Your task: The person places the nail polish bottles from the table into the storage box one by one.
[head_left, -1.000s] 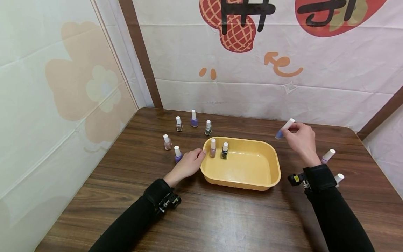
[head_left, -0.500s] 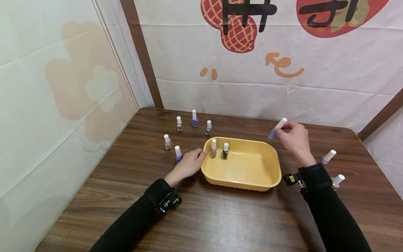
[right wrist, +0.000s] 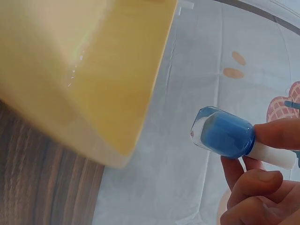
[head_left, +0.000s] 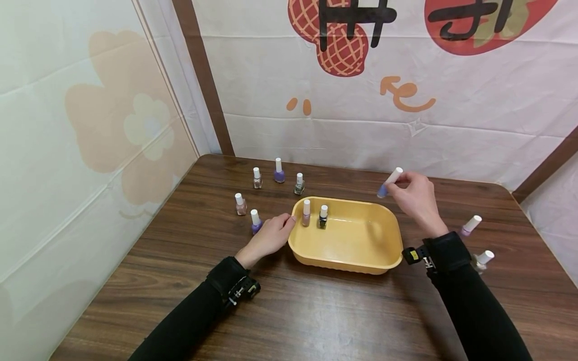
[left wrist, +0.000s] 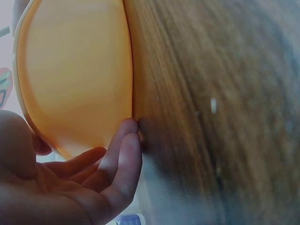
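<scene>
Fingers around blue bottle's cap

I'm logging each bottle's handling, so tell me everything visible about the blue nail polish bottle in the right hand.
The blue nail polish bottle is a small, rounded, clear bottle that looks like glass, filled with blue polish, with a long white cap. The right hand pinches it by the cap with thumb and fingertips. It is tilted, base pointing down-left, in the air above the far right corner of the yellow plastic tray. Only the fingers touch it.
</scene>
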{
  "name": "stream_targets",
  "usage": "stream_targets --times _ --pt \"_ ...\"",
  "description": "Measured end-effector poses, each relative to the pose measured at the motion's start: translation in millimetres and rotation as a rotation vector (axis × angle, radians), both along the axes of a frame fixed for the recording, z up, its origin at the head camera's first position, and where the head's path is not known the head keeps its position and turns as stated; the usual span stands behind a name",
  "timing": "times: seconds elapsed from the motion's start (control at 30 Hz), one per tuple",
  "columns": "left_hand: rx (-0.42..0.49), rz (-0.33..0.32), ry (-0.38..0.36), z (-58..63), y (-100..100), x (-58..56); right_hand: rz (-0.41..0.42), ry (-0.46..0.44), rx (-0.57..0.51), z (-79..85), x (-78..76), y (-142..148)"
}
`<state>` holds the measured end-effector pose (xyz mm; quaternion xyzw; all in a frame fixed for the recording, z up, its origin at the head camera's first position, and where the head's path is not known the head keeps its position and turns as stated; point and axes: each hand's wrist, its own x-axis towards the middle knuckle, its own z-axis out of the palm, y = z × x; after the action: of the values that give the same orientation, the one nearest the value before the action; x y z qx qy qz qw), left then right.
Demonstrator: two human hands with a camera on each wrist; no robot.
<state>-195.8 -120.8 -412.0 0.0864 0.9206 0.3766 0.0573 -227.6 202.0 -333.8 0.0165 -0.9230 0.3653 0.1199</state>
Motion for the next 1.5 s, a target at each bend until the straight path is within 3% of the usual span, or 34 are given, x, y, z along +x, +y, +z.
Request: stream_targets --times 0.33,1.13,1.5 --pt "0.0 0.004 0.011 -1.5 -1 -0.6 0.048 0.039 0.006 5.9 -1.5 -13" --pt "0.006 -0.001 -0.012 -2.7 -1 -1.3 0.225 -0.01 0.051 4.4 -11.6 -37" --pt "0.001 -0.004 -0.003 -3.4 -1 -2.3 0.244 -0.03 0.071 5.9 -12.0 -44"
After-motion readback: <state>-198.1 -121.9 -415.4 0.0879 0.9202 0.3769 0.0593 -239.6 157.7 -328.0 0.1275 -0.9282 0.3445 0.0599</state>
